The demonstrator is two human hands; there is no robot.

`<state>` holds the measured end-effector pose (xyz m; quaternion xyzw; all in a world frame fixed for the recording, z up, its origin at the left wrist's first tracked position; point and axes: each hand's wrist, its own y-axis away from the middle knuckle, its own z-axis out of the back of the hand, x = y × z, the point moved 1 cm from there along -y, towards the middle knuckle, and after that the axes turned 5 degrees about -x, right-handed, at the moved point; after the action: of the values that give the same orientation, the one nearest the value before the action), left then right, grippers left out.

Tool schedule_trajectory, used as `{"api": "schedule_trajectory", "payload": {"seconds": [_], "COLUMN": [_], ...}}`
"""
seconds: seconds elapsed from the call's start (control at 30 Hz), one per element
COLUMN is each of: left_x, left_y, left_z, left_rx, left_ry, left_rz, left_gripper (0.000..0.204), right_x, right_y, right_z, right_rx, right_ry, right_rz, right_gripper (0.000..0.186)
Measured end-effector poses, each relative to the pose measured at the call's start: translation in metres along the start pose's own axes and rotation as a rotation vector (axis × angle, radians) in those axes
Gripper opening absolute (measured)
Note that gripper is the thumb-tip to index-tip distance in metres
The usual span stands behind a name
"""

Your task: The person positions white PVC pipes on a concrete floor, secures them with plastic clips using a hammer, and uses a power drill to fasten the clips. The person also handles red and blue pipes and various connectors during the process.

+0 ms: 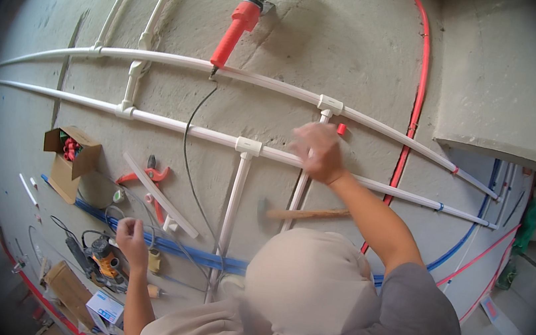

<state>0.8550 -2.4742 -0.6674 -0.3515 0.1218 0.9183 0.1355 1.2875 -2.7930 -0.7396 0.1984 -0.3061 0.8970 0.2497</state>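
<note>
While the lower white pipe [205, 134] runs across mid-frame, sloping down rightward, the nearer right hand [317, 150] overlaps it, fingers partly curled, contact and hold unclear; the left hand [132, 239], lower left, curls too, any grip indiscernible.

Near the concrete floor's [337, 42] left edge, an open cardboard box [87, 160] holds red fittings [70, 148]. Toward the lower-left edge lie a yellow-and-black power tool [105, 257] and blue-and-white carton [105, 309]; red conduit [423, 73] crosses farther right.
</note>
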Motion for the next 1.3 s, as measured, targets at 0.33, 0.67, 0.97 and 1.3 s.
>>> {"api": "schedule_trajectory", "payload": {"seconds": [0.33, 0.67, 0.97, 1.3], "left_x": [-0.150, -0.186, -0.252, -0.061], "left_y": [-0.012, 0.041, 0.088, -0.046], "left_z": [-0.044, -0.045, 0.083, 0.020], "left_rx": [0.603, 0.785, 0.519, 0.436], "left_ry": [-0.292, -0.343, -0.596, -0.802], "left_rz": [-0.280, 0.183, -0.147, -0.030], "left_gripper": [0.008, 0.023, 0.022, 0.024], "right_x": [-0.109, -0.113, -0.112, -0.129], "right_y": [-0.038, -0.042, -0.040, -0.031], "right_z": [0.009, 0.010, 0.008, 0.002], "right_rx": [-0.031, 0.132, 0.109, 0.097], "right_ry": [0.480, 0.537, 0.554, 0.639], "right_rz": [-0.584, -0.621, -0.580, -0.513], "right_gripper": [0.044, 0.045, 0.044, 0.041]}}
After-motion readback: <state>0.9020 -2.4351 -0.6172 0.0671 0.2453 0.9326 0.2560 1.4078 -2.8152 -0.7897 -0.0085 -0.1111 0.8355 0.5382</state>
